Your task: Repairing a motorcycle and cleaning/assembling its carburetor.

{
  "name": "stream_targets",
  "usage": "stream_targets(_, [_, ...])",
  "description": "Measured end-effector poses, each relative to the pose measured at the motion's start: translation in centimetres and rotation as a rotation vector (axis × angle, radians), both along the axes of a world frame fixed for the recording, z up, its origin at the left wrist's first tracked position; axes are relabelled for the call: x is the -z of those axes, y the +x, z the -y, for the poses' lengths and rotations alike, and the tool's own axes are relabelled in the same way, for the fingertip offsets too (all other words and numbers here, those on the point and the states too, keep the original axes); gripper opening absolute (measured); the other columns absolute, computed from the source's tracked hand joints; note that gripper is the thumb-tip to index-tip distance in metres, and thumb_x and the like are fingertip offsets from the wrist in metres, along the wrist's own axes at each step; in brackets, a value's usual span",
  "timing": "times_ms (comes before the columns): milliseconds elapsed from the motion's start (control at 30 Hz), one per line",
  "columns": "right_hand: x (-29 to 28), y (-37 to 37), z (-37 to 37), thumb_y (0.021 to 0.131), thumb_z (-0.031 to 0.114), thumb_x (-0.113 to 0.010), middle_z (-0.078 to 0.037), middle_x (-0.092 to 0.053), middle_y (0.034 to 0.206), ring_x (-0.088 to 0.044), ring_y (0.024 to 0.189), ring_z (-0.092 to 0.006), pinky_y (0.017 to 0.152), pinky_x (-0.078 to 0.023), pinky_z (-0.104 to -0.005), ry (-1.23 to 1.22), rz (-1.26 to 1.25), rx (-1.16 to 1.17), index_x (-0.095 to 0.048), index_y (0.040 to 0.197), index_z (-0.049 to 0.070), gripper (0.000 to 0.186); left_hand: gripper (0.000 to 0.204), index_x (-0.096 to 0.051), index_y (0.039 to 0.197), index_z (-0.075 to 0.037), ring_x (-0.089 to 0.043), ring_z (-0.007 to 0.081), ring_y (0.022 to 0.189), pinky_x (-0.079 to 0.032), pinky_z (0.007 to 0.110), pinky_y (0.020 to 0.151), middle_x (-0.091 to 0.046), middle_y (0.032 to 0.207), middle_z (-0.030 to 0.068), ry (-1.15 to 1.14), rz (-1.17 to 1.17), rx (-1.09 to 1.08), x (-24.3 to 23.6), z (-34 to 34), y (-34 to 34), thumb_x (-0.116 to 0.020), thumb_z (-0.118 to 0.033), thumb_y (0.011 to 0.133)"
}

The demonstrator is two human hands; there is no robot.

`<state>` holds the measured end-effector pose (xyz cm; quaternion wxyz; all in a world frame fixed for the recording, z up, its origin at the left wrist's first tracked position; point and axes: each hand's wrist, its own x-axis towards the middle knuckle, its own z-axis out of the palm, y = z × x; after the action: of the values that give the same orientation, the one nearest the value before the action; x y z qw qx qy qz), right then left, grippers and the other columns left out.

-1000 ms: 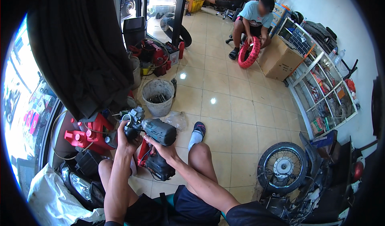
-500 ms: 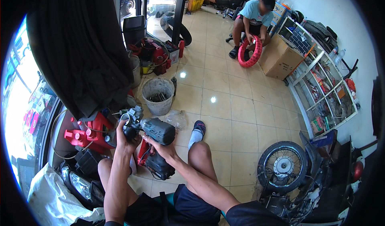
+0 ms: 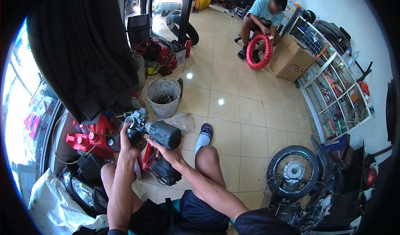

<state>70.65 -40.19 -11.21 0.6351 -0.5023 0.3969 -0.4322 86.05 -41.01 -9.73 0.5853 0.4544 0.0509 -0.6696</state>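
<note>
Item, left of centre in the frame: one metal part (image 3: 137, 119), grey, with a round opening, off the floor. Your left hand (image 3: 132, 145) is closed around its lower side, thumb along the near edge.

Item, just right of it: one power drill (image 3: 164, 135), dark grey, its nose pointing at the metal part; whether the two touch, you cannot tell from this view. Your right hand (image 3: 167, 152) is wrapped around the drill's handle, with the battery (image 3: 166, 171) below.

Item, above the drill: one pale bucket (image 3: 165, 110), loose pieces inside, on the tiled floor (image 3: 233, 139). Beside it, one clear plastic bag (image 3: 182, 122).

Item, left side: red cans (image 3: 92, 140), near your left hand.

Item, lower left: one white sack (image 3: 54, 201).

Item, lower right: one spoked wheel (image 3: 293, 171).

Item, upper right: one seated person (image 3: 265, 15) with a red tyre (image 3: 251, 53), beside a cardboard box (image 3: 289, 60).
</note>
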Motion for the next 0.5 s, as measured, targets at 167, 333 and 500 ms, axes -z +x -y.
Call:
stream_targets(167, [0.51,0.14,0.18,0.081,0.022,-0.068,-0.001,-0.058,0.071,-0.048,0.041,-0.0065,0.037,-0.039,-0.021,-0.017,0.019,-0.021,-0.058,0.099,0.003,0.028,0.037,-0.056,0.091,-0.01,-0.044,0.0113,0.051,-0.032,0.021,0.045,-0.057,0.071,0.001,-0.017,-0.022,0.005,-0.19,-0.02,0.01,-0.059,-0.043,0.072])
stream_targets(333, [0.88,0.2,0.19,0.08,0.025,-0.069,0.001,-0.057,0.071,-0.046,0.039,-0.0062,0.037,-0.037,-0.022,-0.002,0.015,-0.031,-0.057,0.104,0.004,0.034,0.036,-0.056,0.092,-0.011,-0.044,0.0111,0.049,-0.031,0.021,0.044,-0.058,0.07,-0.0002,-0.002,-0.04,0.0,-0.16,0.12,-0.1,-0.058,-0.042,0.073])
stream_targets(500, [0.92,0.27,0.23,0.08,0.025,-0.069,0.0,-0.058,0.074,-0.046,0.042,-0.0058,0.038,-0.038,-0.022,-0.019,-0.011,-0.019,-0.057,0.105,0.004,0.034,0.035,-0.057,0.09,-0.011,-0.044,0.0109,0.049,-0.031,0.021,0.045,-0.058,0.07,-0.0001,-0.033,-0.032,-0.014,0.03,0.15,-0.03,-0.058,-0.042,0.073])
